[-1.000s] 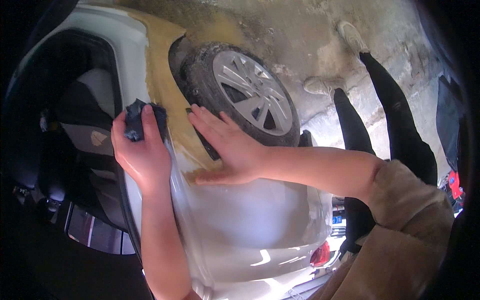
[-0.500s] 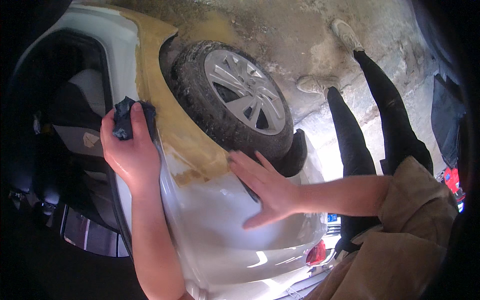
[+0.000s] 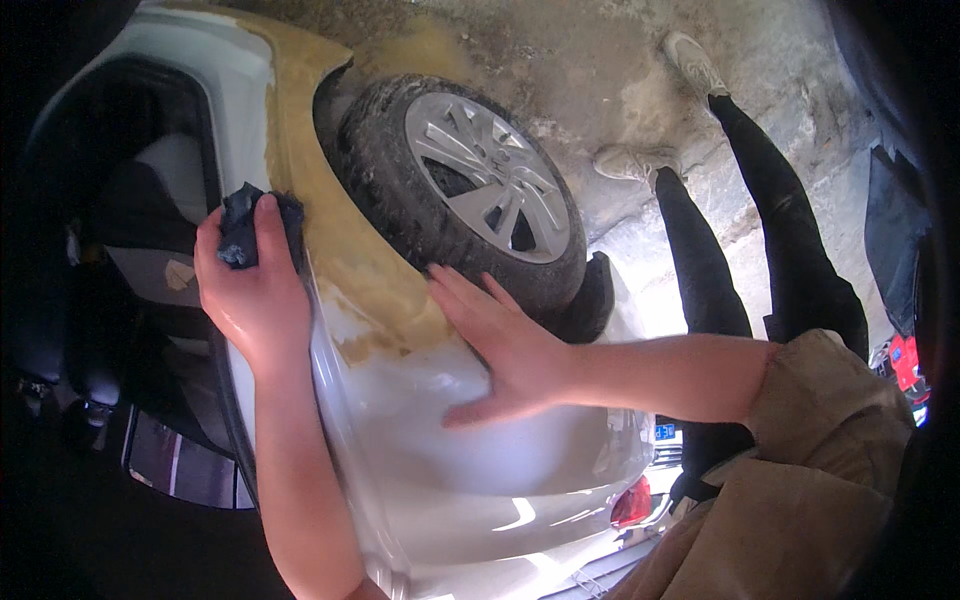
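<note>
My left hand (image 3: 255,290) grips a crumpled dark cloth (image 3: 238,225) on the body edge beside the door opening. My right hand (image 3: 490,350) lies open, fingers stretched flat, on the white car body (image 3: 410,460) at the lower border of a tan, patchy coated area (image 3: 365,300) around the wheel arch. A narrow dark thing shows beneath that hand; I cannot make out what it is. Right of the coated area is the wheel (image 3: 490,175) with its dark tyre and silver rim, close to my right fingertips.
The door opening (image 3: 160,90) at left shows grey and black seats (image 3: 165,180). My dark-clad legs and pale shoes (image 3: 690,65) are at right on the stained concrete floor (image 3: 570,60). A red tail light (image 3: 630,505) and red items (image 3: 905,365) show toward the right.
My right hand moved down and right along the panel, then slightly back up. The view has shifted slightly; my left hand still holds the cloth at about the same place on the car.
</note>
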Available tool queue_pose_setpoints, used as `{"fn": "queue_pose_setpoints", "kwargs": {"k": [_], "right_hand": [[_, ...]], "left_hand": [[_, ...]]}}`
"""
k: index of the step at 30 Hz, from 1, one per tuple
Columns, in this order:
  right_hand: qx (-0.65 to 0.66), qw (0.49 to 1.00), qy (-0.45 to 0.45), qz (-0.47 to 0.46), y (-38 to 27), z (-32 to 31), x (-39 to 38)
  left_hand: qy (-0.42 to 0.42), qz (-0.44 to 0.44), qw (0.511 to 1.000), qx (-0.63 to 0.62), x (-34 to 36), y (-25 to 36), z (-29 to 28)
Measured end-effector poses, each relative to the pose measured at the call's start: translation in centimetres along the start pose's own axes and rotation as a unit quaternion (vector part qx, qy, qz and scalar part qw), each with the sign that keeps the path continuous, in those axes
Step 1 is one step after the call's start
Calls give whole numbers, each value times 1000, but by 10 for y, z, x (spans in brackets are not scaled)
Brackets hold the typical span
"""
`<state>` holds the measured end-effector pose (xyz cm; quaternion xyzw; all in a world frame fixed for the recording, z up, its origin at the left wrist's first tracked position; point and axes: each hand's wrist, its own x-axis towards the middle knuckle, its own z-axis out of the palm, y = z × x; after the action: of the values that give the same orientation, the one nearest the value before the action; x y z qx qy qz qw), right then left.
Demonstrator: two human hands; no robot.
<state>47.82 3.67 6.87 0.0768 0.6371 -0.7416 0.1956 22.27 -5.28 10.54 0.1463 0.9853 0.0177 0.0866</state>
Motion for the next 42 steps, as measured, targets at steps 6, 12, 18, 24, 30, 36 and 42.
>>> {"fn": "queue_pose_setpoints", "kwargs": {"k": [6, 12, 18, 24, 30, 36, 42], "right_hand": [[-31, 992, -115, 48, 3, 0, -10], [18, 1000, -1, -20, 5, 0, 6], [-7, 999, -49, -8, 4, -2, -14], [5, 999, 8, -51, 9, -1, 9], [-4, 997, -27, -69, 13, 4, -7], [19, 977, 9, -211, 13, 4, 20], [-31, 976, -108, -188, 17, -3, -4]], "left_hand": [[-11, -29, 1000, 1, -1, 4, -1], [-15, -25, 1000, -12, 1, 3, 1], [-14, -30, 999, -2, 0, 1, 1], [-17, -12, 1000, -7, 2, 3, 2], [-16, -9, 1000, 5, 2, 3, 4], [-21, -7, 1000, 7, 2, 1, 3], [-13, 12, 1000, 21, 2, 4, 2]]}}
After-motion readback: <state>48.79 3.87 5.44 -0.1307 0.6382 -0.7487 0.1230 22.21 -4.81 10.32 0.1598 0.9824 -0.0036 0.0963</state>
